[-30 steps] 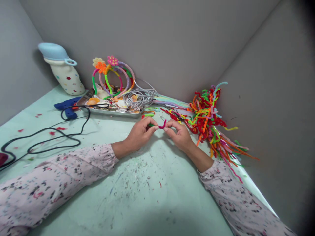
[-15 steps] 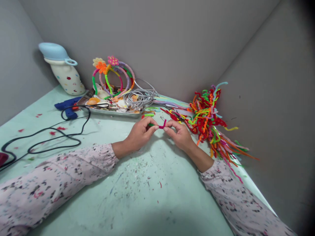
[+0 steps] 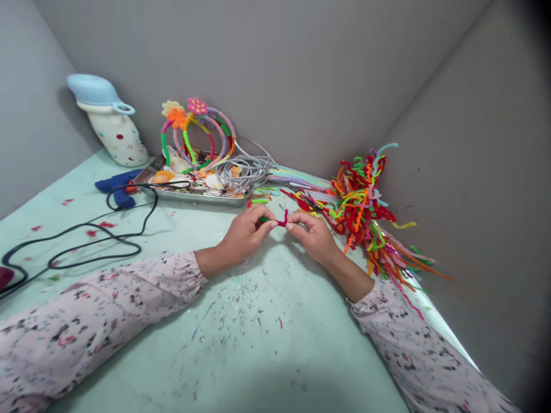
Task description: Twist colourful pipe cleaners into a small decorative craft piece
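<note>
Between my two hands is a short magenta pipe cleaner [image 3: 282, 222], bent so that one end sticks up. My left hand [image 3: 245, 234] pinches its left side between thumb and fingertips, and a bit of green shows at those fingers. From the other side, my right hand [image 3: 316, 236] pinches the magenta piece with thumb and forefinger. The fingertips of both hands are almost touching, just above the table. Part of the piece is hidden by the fingers. Behind them lie short green and red pipe cleaner pieces [image 3: 259, 201].
A metal tray [image 3: 198, 198] holds flower-topped headbands [image 3: 185, 135] and a coil of grey wire [image 3: 245, 172]. At left are a blue glue gun [image 3: 118, 186], its black cable [image 3: 140, 229] and a bottle [image 3: 118, 137]. Many coloured pipe cleaners [image 3: 361, 201] heap up at right.
The upright end of the magenta pipe cleaner has shifted slightly left and stands straighter. Both hands keep their pinch in nearly the same place.
</note>
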Demonstrator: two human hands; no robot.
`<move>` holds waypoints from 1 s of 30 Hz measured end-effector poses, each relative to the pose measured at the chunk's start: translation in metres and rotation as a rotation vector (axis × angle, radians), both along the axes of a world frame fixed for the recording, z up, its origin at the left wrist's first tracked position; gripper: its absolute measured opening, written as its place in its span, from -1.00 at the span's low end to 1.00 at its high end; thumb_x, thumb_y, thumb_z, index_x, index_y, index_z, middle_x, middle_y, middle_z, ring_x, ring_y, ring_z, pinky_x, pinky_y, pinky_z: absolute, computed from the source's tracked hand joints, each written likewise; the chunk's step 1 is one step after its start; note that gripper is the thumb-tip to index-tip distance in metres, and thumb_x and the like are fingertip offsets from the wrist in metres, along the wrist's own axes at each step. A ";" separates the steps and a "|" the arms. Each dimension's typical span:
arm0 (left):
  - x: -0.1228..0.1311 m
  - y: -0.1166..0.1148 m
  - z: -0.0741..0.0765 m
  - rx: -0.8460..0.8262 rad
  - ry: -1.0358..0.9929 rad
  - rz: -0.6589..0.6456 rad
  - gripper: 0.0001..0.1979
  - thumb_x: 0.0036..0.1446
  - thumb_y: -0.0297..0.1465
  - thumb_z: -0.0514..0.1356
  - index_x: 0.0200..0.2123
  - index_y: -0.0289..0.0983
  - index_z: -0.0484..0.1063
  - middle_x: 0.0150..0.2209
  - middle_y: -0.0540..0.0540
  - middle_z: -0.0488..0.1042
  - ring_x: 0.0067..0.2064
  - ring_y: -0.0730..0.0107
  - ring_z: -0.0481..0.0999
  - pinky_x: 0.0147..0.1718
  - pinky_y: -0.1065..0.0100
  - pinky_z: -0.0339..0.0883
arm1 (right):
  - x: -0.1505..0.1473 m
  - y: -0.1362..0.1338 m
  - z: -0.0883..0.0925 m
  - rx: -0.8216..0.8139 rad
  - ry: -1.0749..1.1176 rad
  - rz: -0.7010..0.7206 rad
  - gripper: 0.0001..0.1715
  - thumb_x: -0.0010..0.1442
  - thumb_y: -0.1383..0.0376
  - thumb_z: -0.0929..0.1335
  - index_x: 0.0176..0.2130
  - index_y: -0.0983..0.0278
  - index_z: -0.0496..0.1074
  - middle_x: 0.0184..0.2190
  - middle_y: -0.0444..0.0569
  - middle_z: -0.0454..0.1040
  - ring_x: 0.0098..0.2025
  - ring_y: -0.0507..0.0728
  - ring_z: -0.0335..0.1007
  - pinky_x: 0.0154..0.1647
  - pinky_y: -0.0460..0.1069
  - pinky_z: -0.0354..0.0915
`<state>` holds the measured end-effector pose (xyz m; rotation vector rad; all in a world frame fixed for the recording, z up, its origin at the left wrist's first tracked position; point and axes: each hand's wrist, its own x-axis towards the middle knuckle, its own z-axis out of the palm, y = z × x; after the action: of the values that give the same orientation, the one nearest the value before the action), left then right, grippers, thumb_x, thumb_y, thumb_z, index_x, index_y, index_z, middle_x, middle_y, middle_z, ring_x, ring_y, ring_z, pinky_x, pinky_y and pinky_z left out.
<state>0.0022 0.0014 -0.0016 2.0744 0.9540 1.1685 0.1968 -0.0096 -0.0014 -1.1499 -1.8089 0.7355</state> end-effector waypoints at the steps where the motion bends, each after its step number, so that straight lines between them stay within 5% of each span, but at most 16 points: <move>1: 0.000 0.000 0.000 -0.003 -0.004 0.000 -0.89 0.19 -0.39 0.14 -0.36 -0.30 0.39 -0.46 0.02 0.38 -0.42 0.48 0.30 -0.43 0.43 0.15 | 0.000 0.000 0.001 0.003 0.000 0.002 -0.84 0.15 0.21 0.33 -0.37 0.25 0.42 -0.41 -0.13 0.42 -0.32 0.06 0.32 -0.20 -0.02 0.22; 30: 0.000 -0.001 0.002 0.012 0.022 0.002 -0.88 0.20 -0.38 0.13 -0.37 -0.29 0.38 -0.46 0.02 0.38 -0.43 0.47 0.30 -0.42 0.41 0.15 | 0.002 0.002 0.001 -0.044 0.011 -0.003 -0.86 0.10 0.21 0.37 -0.38 0.25 0.44 -0.41 -0.14 0.43 -0.34 0.05 0.31 -0.20 -0.02 0.21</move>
<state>0.0027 0.0003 0.0001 2.0998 0.9623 1.1577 0.1987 -0.0081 -0.0006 -1.1753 -1.7895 0.7817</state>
